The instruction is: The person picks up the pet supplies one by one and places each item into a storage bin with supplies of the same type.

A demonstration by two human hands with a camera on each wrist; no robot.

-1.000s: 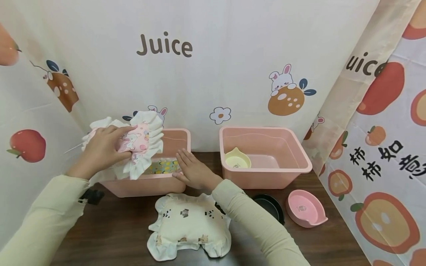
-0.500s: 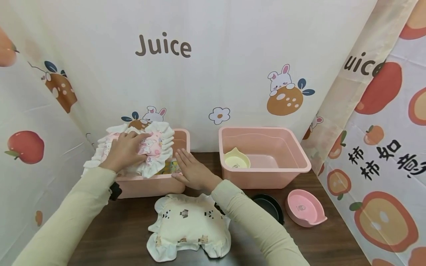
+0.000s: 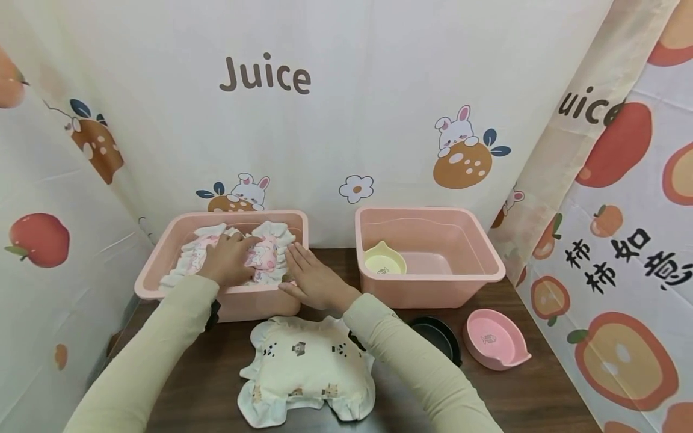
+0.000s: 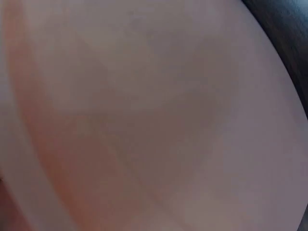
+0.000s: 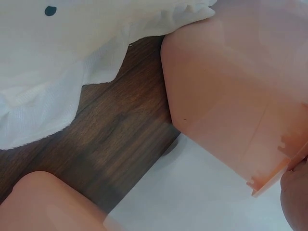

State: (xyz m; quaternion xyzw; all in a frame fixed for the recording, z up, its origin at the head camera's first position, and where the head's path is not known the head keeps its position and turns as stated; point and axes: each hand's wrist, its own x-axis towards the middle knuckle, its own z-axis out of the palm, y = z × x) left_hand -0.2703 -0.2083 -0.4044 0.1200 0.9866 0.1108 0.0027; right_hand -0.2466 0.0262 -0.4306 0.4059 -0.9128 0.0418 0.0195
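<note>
Inside the left pink plastic bin (image 3: 254,305) lies a small pink pillow (image 3: 264,257) with a white ruffled edge and printed figures. My left hand (image 3: 227,258) reaches over the bin's front rim and grips the pillow at its middle, bunching the cloth. At the bin's front right corner my right hand (image 3: 316,278) rests with straight fingers against the rim. The right wrist view catches only a bit of that hand (image 5: 294,197) at the bin's edge. Blurred pink bin wall (image 4: 159,120) fills most of the left wrist view.
A cream pillow (image 3: 305,364) with animal prints lies in front. On the right, a second pink bin (image 3: 433,291) holds a yellow bowl (image 3: 385,260). Before it are a black bowl (image 3: 435,335) and a pink bowl (image 3: 495,340). Printed curtains (image 3: 379,120) enclose the table.
My left hand has carried the pink pillow rightward and down from above the left bin to inside it, covering the lemon-print cloth there. My right hand has stayed at the corner.
</note>
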